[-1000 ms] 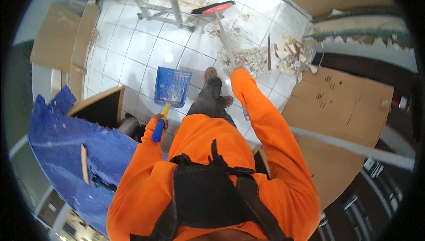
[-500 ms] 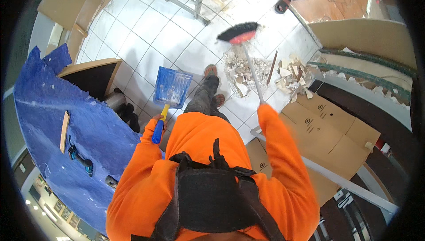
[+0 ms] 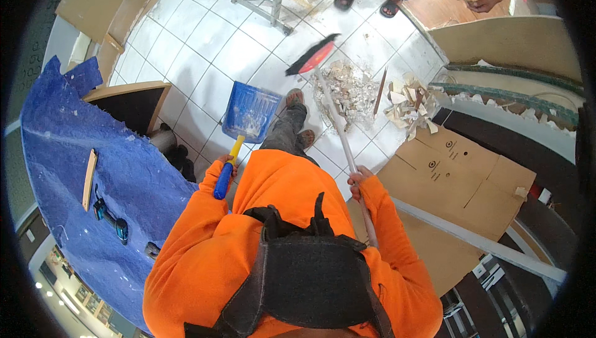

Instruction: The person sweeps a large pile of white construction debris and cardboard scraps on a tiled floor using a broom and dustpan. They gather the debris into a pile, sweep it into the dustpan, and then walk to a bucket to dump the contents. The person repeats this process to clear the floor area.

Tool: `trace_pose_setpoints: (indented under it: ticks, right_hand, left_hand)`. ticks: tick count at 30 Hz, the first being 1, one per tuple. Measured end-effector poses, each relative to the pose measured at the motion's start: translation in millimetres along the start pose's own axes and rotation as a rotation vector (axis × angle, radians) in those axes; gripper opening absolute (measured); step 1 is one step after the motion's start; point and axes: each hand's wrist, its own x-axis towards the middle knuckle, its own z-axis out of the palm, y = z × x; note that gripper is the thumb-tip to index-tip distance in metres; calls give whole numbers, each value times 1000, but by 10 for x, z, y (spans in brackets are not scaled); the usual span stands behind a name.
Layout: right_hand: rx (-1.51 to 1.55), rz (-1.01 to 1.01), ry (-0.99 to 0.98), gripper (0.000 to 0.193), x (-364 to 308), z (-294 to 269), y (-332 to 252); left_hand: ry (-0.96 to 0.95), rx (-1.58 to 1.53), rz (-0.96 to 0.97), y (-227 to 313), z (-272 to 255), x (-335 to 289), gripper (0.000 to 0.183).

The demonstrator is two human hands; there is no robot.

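Holding a plastic dustpan [image 3: 252, 109] in left hand [image 3: 230, 164], bristled broom [image 3: 336, 120] in right hand [image 3: 359, 179], jagged rubble [image 3: 349, 91] on square tiles [image 3: 241, 53]

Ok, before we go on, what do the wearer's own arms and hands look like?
Both arms are in loose, bright orange long sleeves of soft-looking cloth, reaching about to the wrists. The left hand and right hand look bare, without gloves; finer details are too small to tell.

The left hand [image 3: 230, 168] grips a blue dustpan [image 3: 251, 113], the right hand [image 3: 359, 180] a broom [image 3: 337, 120].
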Motion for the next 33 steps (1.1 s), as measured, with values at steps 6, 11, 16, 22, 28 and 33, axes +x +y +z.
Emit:
trace_pose_setpoints:
  ticks: [6, 11, 16, 22, 28, 33]
  right_hand:
    - [-473, -55, -136, 16, 1073, 384, 1]
    - [-362, 169, -259, 22, 2076, 478, -137]
    - [454, -191, -106, 52, 1255, -31, 401]
    - [287, -58, 73, 51, 610, -647, 806]
    - [412, -19, 45, 44, 159, -316, 951]
    - [362, -102, 14, 48, 404, -95, 962]
  left_hand:
    - [149, 129, 46, -286, -75, -284, 31]
    - [126, 110, 183, -471, 135, -466, 29]
    - [118, -4, 80, -420, -375, -337, 29]
    - [40, -48, 171, -387, -184, -351, 29]
    - [52, 262, 313, -207, 308, -492, 29]
    - [48, 276, 139, 11, 387, -345, 29]
